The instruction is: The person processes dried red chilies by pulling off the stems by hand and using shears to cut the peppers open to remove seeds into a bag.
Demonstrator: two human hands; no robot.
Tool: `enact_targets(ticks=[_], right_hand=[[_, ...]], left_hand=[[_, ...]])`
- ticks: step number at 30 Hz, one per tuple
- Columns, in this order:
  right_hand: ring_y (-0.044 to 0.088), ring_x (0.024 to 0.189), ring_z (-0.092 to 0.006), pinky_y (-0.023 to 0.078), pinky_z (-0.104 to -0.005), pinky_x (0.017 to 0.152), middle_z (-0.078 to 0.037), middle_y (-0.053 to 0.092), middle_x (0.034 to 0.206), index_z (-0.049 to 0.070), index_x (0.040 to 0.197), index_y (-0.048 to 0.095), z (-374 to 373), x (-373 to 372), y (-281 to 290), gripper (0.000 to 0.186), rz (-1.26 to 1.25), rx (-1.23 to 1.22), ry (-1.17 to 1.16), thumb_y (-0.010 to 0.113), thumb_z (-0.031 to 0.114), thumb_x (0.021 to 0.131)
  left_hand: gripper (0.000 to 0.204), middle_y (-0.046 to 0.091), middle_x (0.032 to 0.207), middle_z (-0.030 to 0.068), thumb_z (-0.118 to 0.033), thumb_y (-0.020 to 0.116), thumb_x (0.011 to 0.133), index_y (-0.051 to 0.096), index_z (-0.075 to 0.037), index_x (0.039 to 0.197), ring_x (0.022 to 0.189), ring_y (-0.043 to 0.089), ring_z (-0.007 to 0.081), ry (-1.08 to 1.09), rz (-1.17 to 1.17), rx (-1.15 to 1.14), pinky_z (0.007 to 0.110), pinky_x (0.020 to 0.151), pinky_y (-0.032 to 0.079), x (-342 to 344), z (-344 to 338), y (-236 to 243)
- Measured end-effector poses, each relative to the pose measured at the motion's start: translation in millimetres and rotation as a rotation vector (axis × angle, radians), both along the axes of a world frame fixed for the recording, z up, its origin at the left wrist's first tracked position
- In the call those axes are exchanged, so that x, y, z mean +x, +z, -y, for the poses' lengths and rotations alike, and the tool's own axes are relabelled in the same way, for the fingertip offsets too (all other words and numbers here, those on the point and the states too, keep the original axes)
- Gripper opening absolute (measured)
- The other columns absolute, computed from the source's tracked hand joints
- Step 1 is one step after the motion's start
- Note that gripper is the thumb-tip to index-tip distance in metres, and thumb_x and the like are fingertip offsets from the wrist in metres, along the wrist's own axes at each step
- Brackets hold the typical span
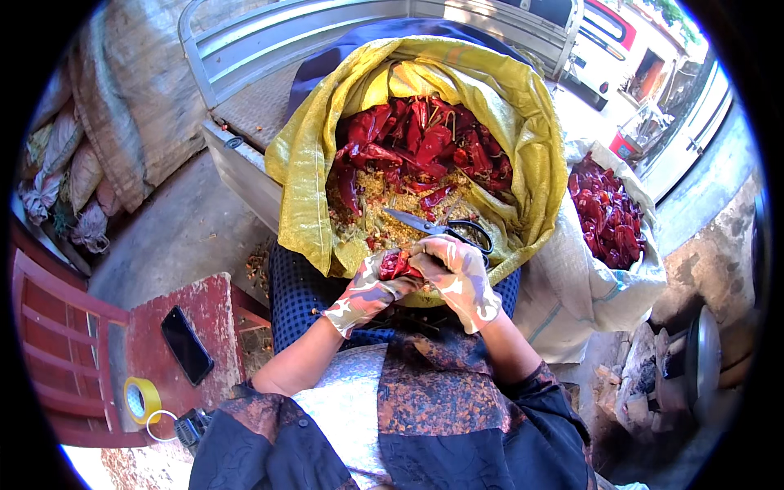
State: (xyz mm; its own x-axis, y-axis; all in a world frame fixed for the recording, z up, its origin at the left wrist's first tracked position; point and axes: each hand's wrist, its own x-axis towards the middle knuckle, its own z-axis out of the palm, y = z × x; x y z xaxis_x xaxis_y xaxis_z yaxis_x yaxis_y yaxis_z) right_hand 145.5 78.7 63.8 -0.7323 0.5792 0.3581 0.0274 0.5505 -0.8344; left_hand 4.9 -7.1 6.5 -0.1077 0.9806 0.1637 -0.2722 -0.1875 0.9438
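Note:
My left hand (370, 290), in a camouflage glove, grips a split dried red chili (397, 265) at the near rim of a yellow woven sack (302, 167). My right hand (455, 278), gloved alike, has its fingers closed on the same chili and partly hides it. Black-handled scissors (412, 220) lie just above my hands on a bed of pale seeds (366, 224) inside the sack. Whole dried red chilies (433, 143) fill the far half of the sack.
At right stands a white sack (588, 302) of red chilies. At lower left a worn red chair (147, 327) holds a phone (187, 345) and yellow tape roll (150, 400). A metal cart rail (245, 61) runs behind; piled sacks (86, 171) sit at upper left.

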Motion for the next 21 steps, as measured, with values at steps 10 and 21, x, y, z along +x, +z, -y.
enact_targets(ticks=[10,21], right_hand=[[0.060,0.074,-0.0145,0.047,-0.0265,0.063,-0.007,0.062,0.082,0.000,0.098,0.062,1,3,-17,0.018,-0.106,0.095,0.011,0.063,-0.001,0.080],[0.039,0.044,-0.0012,0.027,-0.0170,0.040,0.004,0.055,0.064,0.003,0.085,0.066,-3,-9,-24,0.007,-0.309,-0.948,-0.043,0.065,0.010,0.083]], left_hand=[[0.027,0.064,0.093,0.0034,-0.009,0.067,0.079,0.060,-0.004,0.104,0.085,0.058,0.0117,-0.130,0.049,-0.108,0.026,0.075,0.047,-13,6,-20],[0.023,0.062,0.092,0.0018,-0.001,0.065,0.078,0.060,-0.003,0.101,0.083,0.055,0.0093,0.063,-0.015,-0.082,0.024,0.072,0.047,0,2,-11]])
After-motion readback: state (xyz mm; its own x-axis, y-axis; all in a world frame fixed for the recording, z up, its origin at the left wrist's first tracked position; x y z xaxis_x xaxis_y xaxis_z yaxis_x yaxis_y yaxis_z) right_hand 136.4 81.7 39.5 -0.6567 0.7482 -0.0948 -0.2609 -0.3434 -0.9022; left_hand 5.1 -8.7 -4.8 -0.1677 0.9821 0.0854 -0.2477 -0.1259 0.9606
